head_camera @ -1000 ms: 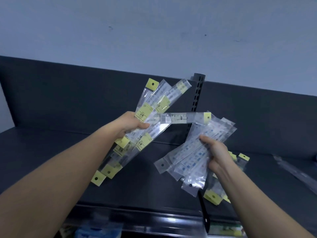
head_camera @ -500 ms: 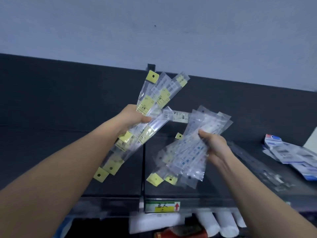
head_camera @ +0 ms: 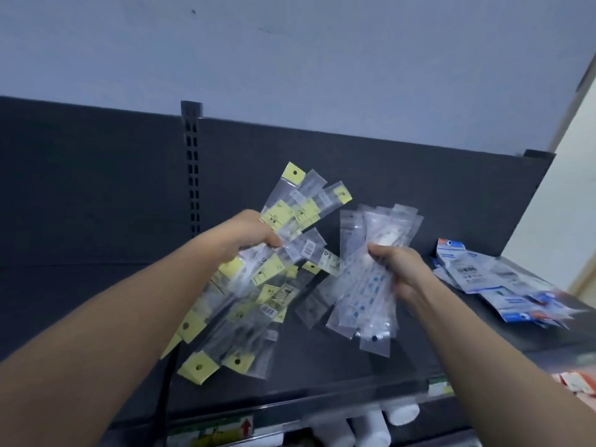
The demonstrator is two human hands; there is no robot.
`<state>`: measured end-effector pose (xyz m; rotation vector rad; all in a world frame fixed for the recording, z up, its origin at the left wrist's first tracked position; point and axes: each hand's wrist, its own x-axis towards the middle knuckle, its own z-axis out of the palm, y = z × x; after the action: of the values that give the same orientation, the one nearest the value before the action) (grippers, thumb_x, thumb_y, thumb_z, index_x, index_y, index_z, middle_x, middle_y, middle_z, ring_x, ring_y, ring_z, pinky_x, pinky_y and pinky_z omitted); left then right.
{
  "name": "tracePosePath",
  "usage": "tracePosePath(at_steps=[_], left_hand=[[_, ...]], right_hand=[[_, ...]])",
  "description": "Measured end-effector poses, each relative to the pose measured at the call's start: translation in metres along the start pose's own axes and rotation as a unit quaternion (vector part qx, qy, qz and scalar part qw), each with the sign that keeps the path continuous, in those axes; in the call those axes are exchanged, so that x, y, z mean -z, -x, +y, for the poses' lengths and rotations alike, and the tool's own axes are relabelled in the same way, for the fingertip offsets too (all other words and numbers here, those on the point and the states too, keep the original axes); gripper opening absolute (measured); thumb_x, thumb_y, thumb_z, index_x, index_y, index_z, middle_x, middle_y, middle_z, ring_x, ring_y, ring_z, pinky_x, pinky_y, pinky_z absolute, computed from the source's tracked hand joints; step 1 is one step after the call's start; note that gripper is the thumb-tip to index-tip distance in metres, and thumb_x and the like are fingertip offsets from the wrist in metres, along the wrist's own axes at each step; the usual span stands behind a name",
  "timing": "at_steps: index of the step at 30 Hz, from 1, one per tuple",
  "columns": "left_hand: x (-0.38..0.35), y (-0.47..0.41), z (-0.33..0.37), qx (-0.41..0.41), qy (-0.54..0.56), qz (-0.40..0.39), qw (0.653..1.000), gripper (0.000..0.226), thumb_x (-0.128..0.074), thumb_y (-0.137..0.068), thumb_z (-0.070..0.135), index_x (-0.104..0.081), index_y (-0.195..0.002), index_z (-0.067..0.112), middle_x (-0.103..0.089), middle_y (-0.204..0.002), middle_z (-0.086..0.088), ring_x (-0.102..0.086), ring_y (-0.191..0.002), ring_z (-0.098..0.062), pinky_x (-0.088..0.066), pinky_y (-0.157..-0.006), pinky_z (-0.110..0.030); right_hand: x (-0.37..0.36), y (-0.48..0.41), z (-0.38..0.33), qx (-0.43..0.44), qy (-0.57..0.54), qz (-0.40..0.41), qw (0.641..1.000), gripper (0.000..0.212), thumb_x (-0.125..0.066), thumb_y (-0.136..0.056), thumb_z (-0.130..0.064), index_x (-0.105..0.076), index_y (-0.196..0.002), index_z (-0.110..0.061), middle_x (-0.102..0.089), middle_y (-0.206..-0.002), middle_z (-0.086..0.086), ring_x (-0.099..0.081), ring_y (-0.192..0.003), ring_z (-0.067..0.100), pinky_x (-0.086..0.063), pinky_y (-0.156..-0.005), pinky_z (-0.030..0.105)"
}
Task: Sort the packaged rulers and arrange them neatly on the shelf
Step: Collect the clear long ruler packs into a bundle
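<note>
Both hands now sit lower over the dark grey shelf (head_camera: 354, 366). The left hand (head_camera: 254, 235) grips a fan of clear ruler packets with yellow tags (head_camera: 274, 282), and the right hand (head_camera: 400, 269) grips a bundle of clear packets with blue print (head_camera: 364, 285). Blue-and-white packets (head_camera: 503, 285) lie at the shelf's right edge.

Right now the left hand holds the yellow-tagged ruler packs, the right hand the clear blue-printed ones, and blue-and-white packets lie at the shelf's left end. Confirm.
One slip: the blue-and-white packets lie at the right end of the shelf, not the left; the head view shows it. The left hand holds the yellow-tagged ruler packs, the right hand the clear blue-printed packs.
</note>
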<state>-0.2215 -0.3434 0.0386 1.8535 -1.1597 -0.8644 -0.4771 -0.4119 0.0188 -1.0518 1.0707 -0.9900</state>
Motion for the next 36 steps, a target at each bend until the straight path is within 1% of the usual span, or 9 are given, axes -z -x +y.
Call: tracePosePath(at_steps=[3, 7, 15, 18, 23, 25, 28, 31, 36], left_hand=[[-0.019, -0.012, 0.003, 0.01, -0.044, -0.026, 0.999, 0.036, -0.077, -0.074, 0.016, -0.061, -0.104, 0.007, -0.062, -0.096, -0.009, -0.055, -0.084, -0.023, -0.047, -0.085, -0.041], [-0.04, -0.024, 0.009, 0.031, -0.11, -0.042, 0.993, 0.037, -0.076, -0.073, 0.02, -0.063, -0.106, 0.01, -0.065, -0.103, -0.01, -0.061, -0.087, -0.025, -0.053, -0.069, -0.034], [-0.073, -0.031, 0.003, 0.104, -0.19, -0.02, 0.976, 0.024, -0.075, -0.073, 0.009, -0.063, -0.093, 0.004, -0.063, -0.083, -0.009, -0.058, -0.061, -0.021, -0.05, -0.052, -0.029], [-0.086, -0.03, -0.005, 0.105, -0.222, 0.04, 0.968, 0.041, -0.083, -0.061, 0.01, -0.064, -0.098, 0.009, -0.068, -0.097, -0.008, -0.064, -0.08, -0.024, -0.058, -0.062, -0.038], [-0.111, -0.029, -0.008, 0.068, -0.398, 0.117, 0.907, 0.07, -0.079, -0.064, 0.032, -0.048, -0.127, 0.03, -0.05, -0.12, 0.001, -0.049, -0.114, -0.024, -0.04, -0.095, -0.041], [-0.125, -0.026, -0.001, -0.024, -0.447, 0.132, 0.884, 0.055, -0.07, -0.075, 0.04, -0.051, -0.127, 0.034, -0.048, -0.12, 0.001, -0.042, -0.118, -0.021, -0.032, -0.099, -0.041], [-0.152, -0.02, 0.013, -0.131, -0.4, 0.003, 0.907, 0.043, -0.075, -0.072, 0.05, -0.066, -0.111, 0.033, -0.054, -0.106, 0.008, -0.047, -0.108, -0.014, -0.041, -0.094, -0.032], [-0.17, -0.021, 0.014, -0.117, -0.424, -0.119, 0.89, 0.052, -0.081, -0.064, 0.051, -0.066, -0.11, 0.03, -0.05, -0.097, 0.012, -0.051, -0.1, -0.013, -0.046, -0.087, -0.03], [-0.172, -0.027, 0.013, -0.084, -0.404, -0.127, 0.902, 0.041, -0.086, -0.062, 0.038, -0.053, -0.085, 0.031, -0.053, -0.086, 0.015, -0.052, -0.085, -0.012, -0.04, -0.065, -0.027]], right_hand=[[0.023, -0.018, -0.001, 0.014, 0.038, 0.04, 0.998, 0.022, -0.066, -0.087, -0.004, -0.065, -0.108, 0.003, -0.067, -0.085, 0.003, -0.064, -0.082, 0.012, -0.043, -0.077, 0.029], [0.055, -0.038, -0.004, -0.011, 0.056, 0.029, 0.998, 0.019, -0.065, -0.086, 0.001, -0.065, -0.105, 0.005, -0.067, -0.079, 0.01, -0.064, -0.063, 0.017, -0.048, -0.044, 0.019], [0.11, -0.089, -0.003, -0.027, 0.151, -0.004, 0.988, 0.005, -0.067, -0.079, 0.008, -0.064, -0.082, 0.005, -0.067, -0.054, 0.01, -0.065, -0.045, 0.02, -0.054, -0.045, 0.029], [0.123, -0.103, 0.0, -0.034, 0.202, -0.028, 0.978, 0.013, -0.068, -0.076, 0.005, -0.065, -0.088, 0.007, -0.066, -0.075, 0.02, -0.064, -0.066, 0.031, -0.055, -0.073, 0.046], [0.134, -0.117, 0.004, -0.026, 0.234, -0.059, 0.97, 0.015, -0.057, -0.075, 0.012, -0.064, -0.076, -0.002, -0.063, -0.061, 0.013, -0.061, -0.053, 0.026, -0.056, -0.056, 0.036], [0.137, -0.122, 0.008, -0.012, 0.248, -0.066, 0.967, 0.016, -0.06, -0.075, 0.012, -0.067, -0.084, 0.0, -0.065, -0.07, 0.016, -0.062, -0.062, 0.029, -0.056, -0.067, 0.041], [0.141, -0.131, 0.015, -0.008, 0.26, -0.071, 0.963, 0.033, -0.07, -0.072, 0.007, -0.066, -0.104, -0.002, -0.07, -0.093, 0.019, -0.066, -0.078, 0.031, -0.057, -0.077, 0.044], [0.142, -0.138, 0.02, 0.043, 0.304, -0.061, 0.95, 0.059, -0.08, -0.069, -0.005, -0.053, -0.121, -0.012, -0.067, -0.109, 0.009, -0.065, -0.096, 0.027, -0.053, -0.083, 0.035], [0.133, -0.125, 0.018, 0.107, 0.436, -0.088, 0.889, 0.098, -0.08, -0.073, -0.046, -0.025, -0.151, -0.025, -0.034, -0.153, 0.004, -0.038, -0.137, 0.024, -0.033, -0.11, 0.036]])
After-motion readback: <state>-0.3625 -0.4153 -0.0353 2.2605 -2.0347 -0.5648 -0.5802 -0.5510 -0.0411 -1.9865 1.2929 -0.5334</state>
